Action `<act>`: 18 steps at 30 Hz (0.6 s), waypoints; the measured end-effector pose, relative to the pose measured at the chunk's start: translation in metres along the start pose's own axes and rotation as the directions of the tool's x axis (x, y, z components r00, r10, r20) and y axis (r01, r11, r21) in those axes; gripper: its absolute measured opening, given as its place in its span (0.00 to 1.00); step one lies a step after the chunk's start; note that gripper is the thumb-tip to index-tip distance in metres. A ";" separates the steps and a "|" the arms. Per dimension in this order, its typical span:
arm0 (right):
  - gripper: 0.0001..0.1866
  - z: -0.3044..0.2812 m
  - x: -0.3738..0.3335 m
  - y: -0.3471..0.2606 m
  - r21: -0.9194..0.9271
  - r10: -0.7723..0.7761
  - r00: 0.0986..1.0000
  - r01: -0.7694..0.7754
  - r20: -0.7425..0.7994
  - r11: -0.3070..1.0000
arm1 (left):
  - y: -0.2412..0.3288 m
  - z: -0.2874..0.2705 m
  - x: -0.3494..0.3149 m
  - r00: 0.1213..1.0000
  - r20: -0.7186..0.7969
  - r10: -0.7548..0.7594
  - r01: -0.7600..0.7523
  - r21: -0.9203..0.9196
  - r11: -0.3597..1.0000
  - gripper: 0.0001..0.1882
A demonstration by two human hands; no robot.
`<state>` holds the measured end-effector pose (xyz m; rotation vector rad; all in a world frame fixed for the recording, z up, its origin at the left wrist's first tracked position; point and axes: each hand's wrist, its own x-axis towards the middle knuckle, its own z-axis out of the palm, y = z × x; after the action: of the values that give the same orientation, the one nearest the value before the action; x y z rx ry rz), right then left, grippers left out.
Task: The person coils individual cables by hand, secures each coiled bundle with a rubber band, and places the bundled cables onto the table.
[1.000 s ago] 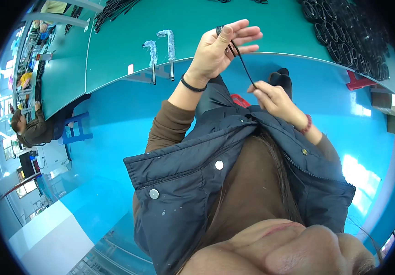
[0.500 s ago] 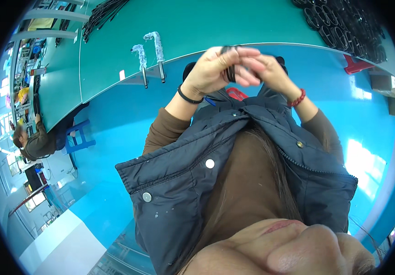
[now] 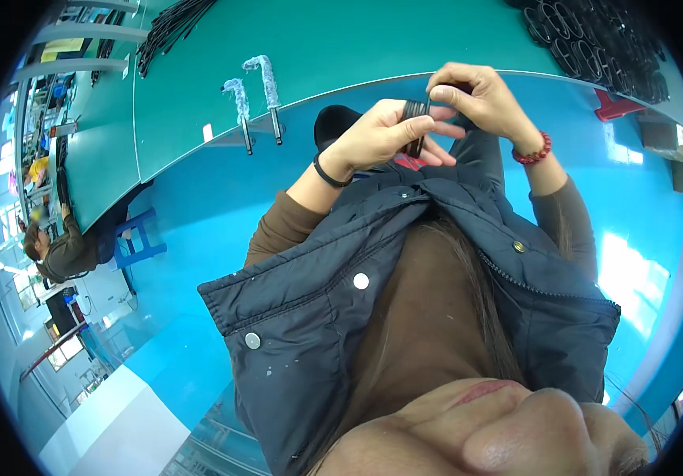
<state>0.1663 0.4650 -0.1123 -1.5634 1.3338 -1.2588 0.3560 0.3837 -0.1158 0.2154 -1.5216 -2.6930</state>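
My left hand (image 3: 385,135) is held over the front of my jacket, near the bench edge. A black cable coil (image 3: 414,117) is wrapped round its fingers, with the thumb pressed against the turns and the fingertips sticking out beyond. Just to the right and slightly farther off is my right hand (image 3: 488,99), its thumb and fingers pinched on a strand of the black cable beside the coil. Part of what lies under the right fingers is dark and hidden by them.
Across the front runs a green-topped bench (image 3: 341,40). Two metal rods wrapped in plastic (image 3: 267,79) stand at its edge. Coiled black cables (image 3: 571,47) lie at right, straight black cables (image 3: 168,32) at left. A person (image 3: 72,246) works far left near a blue stool (image 3: 137,240).
My right hand has moved up and to the right, apart from the left palm. The left hand has shifted slightly right and down, leaving the coil in fuller sight.
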 end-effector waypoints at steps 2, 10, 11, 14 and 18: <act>0.11 0.014 -0.006 0.018 0.112 0.092 0.995 -0.088 -0.033 0.990 | 0.004 -0.006 -0.002 1.000 -0.011 0.007 -0.007 -0.030 1.000 0.23; 0.08 0.051 -0.065 -0.007 -0.224 0.259 0.962 -0.234 0.090 0.946 | 0.015 -0.026 0.006 0.828 -0.355 0.433 -0.480 -0.050 0.876 0.23; 0.06 0.046 -0.063 -0.015 -0.343 0.216 0.963 -0.151 0.159 0.927 | 0.011 -0.028 0.007 0.791 -0.380 0.480 -0.501 0.048 0.864 0.22; 0.04 0.028 -0.046 -0.031 -0.476 0.022 0.989 0.052 0.149 0.878 | -0.002 -0.029 0.008 0.811 -0.337 0.478 -0.377 0.324 0.868 0.20; 0.02 0.008 0.000 -0.027 -0.668 -0.373 0.928 0.264 -0.022 0.696 | -0.011 -0.016 0.004 0.935 -0.172 0.310 -0.216 0.416 0.883 0.19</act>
<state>0.1812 0.4699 -0.0892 -2.3129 1.7921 -1.1890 0.3550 0.3758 -0.1333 0.3000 -1.8426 -2.0535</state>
